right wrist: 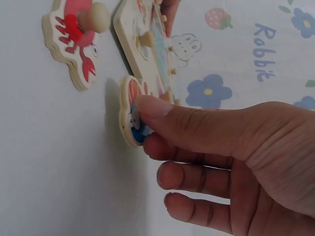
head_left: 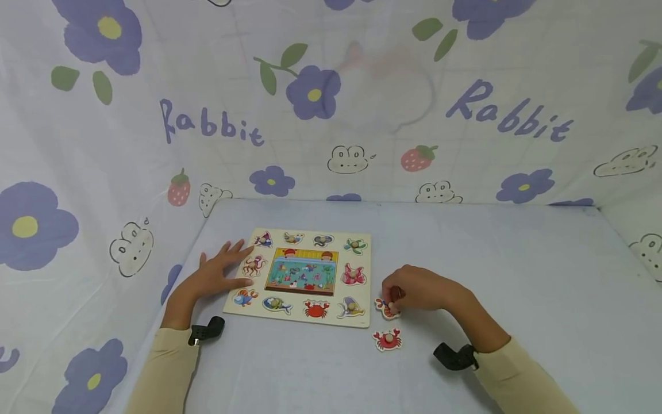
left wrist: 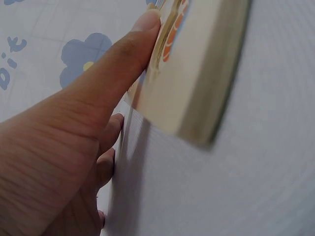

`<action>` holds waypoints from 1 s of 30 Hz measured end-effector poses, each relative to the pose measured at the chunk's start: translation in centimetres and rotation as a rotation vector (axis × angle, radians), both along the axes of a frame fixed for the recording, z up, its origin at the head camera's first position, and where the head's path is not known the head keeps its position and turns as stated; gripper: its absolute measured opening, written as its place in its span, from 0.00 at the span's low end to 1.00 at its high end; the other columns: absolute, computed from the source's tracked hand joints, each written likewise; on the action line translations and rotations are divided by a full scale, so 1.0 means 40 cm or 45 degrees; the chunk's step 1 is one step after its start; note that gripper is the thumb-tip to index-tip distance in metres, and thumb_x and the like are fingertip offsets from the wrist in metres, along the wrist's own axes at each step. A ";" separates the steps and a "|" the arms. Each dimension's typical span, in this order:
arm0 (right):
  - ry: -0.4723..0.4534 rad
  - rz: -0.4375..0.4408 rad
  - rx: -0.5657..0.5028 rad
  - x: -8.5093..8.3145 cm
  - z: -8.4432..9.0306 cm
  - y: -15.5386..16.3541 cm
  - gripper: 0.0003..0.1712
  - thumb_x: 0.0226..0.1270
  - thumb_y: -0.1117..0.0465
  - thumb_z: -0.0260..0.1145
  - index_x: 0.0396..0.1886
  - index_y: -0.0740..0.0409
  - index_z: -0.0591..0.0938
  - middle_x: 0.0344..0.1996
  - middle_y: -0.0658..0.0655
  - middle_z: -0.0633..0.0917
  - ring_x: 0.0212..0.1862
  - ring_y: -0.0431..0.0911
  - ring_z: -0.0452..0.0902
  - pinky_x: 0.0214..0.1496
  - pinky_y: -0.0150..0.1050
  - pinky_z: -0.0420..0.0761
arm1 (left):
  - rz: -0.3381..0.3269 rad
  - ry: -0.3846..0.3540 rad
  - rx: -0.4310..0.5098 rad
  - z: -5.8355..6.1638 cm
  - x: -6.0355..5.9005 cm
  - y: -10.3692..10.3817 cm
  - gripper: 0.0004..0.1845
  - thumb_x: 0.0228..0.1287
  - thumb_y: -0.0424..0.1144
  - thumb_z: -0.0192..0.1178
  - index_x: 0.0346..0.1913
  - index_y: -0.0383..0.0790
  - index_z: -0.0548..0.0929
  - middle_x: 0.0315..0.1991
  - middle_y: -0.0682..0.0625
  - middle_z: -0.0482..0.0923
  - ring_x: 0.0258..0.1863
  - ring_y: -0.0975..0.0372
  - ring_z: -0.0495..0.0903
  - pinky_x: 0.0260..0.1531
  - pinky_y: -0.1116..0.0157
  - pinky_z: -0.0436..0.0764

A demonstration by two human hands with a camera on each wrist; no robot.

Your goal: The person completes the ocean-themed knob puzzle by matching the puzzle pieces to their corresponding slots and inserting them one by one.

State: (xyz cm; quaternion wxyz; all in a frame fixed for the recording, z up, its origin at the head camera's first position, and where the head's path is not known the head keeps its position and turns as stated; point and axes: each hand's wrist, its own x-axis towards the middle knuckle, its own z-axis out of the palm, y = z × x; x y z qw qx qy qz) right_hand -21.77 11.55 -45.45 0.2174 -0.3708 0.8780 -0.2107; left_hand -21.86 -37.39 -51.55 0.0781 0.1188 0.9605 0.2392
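Observation:
A wooden peg puzzle board (head_left: 362,319) with sea-animal pictures lies left of centre in the head view. My left hand (head_left: 214,275) rests at its left edge, fingers spread. In the left wrist view the thumb (left wrist: 130,56) lies along the board's face near a corner. My right hand (head_left: 419,287), just right of the board, pinches an orange-and-blue sea-animal puzzle piece (right wrist: 125,115) between thumb and forefinger; its knob is mostly hidden by the fingertips. Close in front of that hand lies a red crab puzzle piece (head_left: 388,340), knob up.
Several knobbed pieces, such as a pink starfish (head_left: 354,275) and an octopus (head_left: 254,266), sit around the board's aquarium picture (head_left: 302,272). The board's printed red crab (head_left: 316,309) shows no knob. A flower-patterned cloth (head_left: 310,144) hangs behind the white table (head_left: 491,247).

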 end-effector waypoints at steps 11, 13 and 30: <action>0.130 -0.161 -0.065 -0.045 -0.015 0.046 0.08 0.62 0.59 0.76 0.29 0.49 0.84 0.22 0.44 0.79 0.30 0.40 0.72 0.32 0.36 0.73 | 0.004 -0.009 0.013 -0.007 0.000 -0.005 0.50 0.58 0.65 0.69 0.80 0.55 0.60 0.82 0.45 0.46 0.81 0.42 0.36 0.66 0.28 0.24; 0.142 -0.195 -0.054 -0.050 -0.022 0.051 0.08 0.62 0.57 0.77 0.28 0.49 0.84 0.21 0.44 0.78 0.30 0.41 0.72 0.32 0.36 0.73 | 0.006 -0.009 0.014 -0.008 0.000 -0.004 0.50 0.57 0.65 0.69 0.80 0.55 0.60 0.82 0.45 0.47 0.81 0.43 0.36 0.66 0.28 0.24; 0.160 -0.251 -0.039 -0.078 -0.043 0.079 0.09 0.59 0.56 0.78 0.27 0.48 0.84 0.21 0.44 0.79 0.29 0.41 0.73 0.31 0.37 0.74 | 0.001 -0.007 0.015 -0.014 -0.007 -0.009 0.50 0.57 0.66 0.69 0.80 0.57 0.60 0.82 0.46 0.46 0.81 0.43 0.35 0.66 0.28 0.24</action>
